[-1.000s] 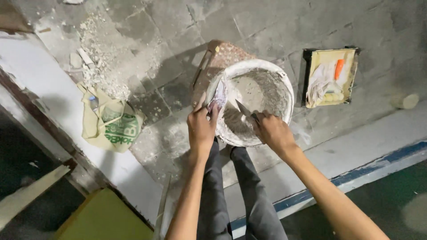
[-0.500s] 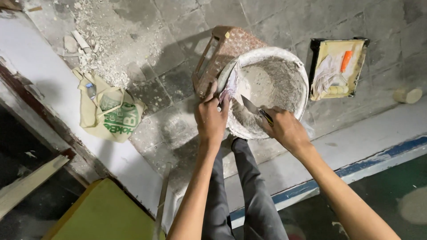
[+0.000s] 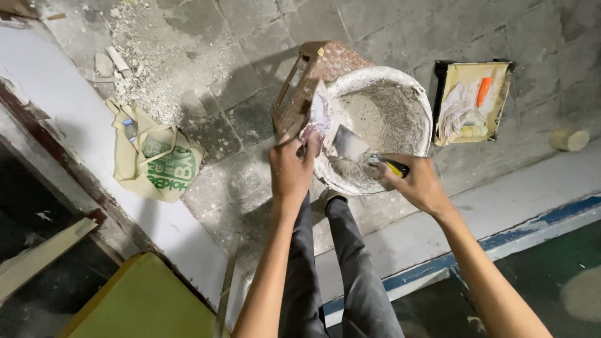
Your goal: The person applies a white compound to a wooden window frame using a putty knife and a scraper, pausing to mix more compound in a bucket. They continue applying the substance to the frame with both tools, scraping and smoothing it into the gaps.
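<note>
Head view: left hand clamped on plaster-caked hawk; right hand clamped on putty knife, over bucket rim.

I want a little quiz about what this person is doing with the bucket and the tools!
1. True or false: the right hand holds a scraper over the bucket.
2. What does the left hand hold? A) a paint roller B) a flat board smeared with plaster C) a bottle
3. Fill in: the cloth bag lies on the floor to the ____ of the bucket in the picture.

Key: 1 true. 2 B, the plaster board. 3 left.
</note>
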